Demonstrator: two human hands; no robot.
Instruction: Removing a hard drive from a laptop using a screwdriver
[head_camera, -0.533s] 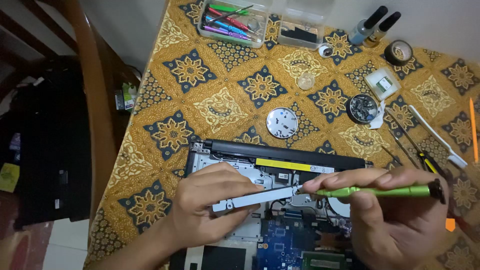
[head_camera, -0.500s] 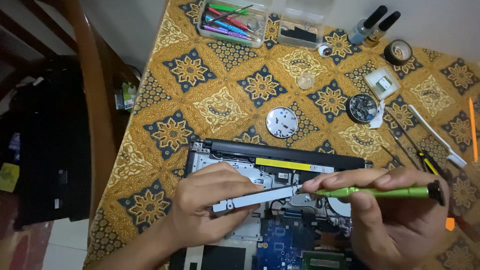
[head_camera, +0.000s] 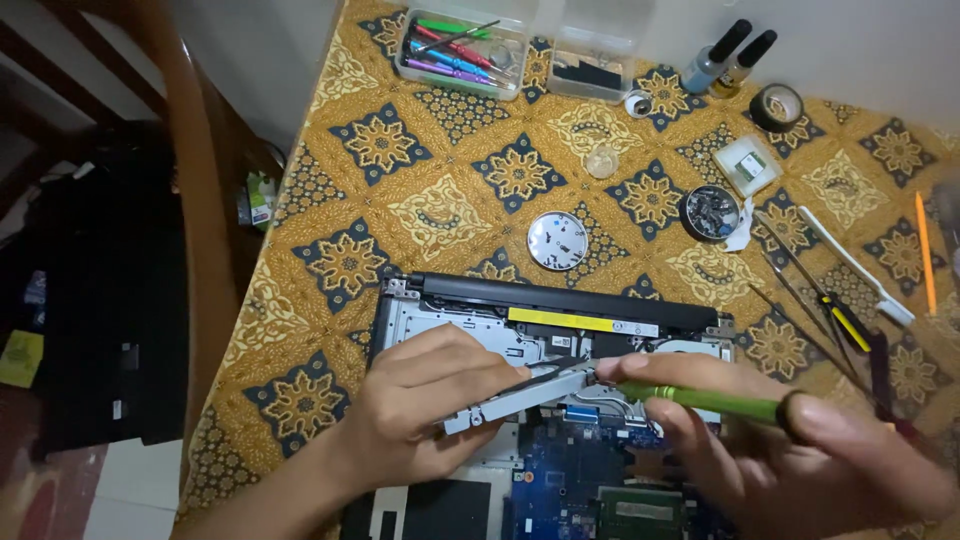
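Observation:
An opened laptop base (head_camera: 455, 315) lies on a patterned yellow and blue cloth, its blue circuit board (head_camera: 570, 480) exposed. My left hand (head_camera: 420, 410) holds a flat silver metal bracket (head_camera: 520, 395) tilted above the laptop's inside. My right hand (head_camera: 790, 460) grips a green-handled screwdriver (head_camera: 700, 400), its tip meeting the right end of the bracket. A long black battery with a yellow strip (head_camera: 580, 320) runs along the laptop's far edge.
A round silver dish (head_camera: 556, 240) and a dark dish of screws (head_camera: 710, 212) sit behind the laptop. A clear box of tools (head_camera: 460, 50), two bottles (head_camera: 725, 60), a tape roll (head_camera: 776, 106), tweezers and a white brush (head_camera: 850, 265) lie around. A wooden chair (head_camera: 190, 200) stands left.
The bracket's right end has lifted a little in my left hand. Both hands stay over the laptop with the screwdriver tip still at the bracket.

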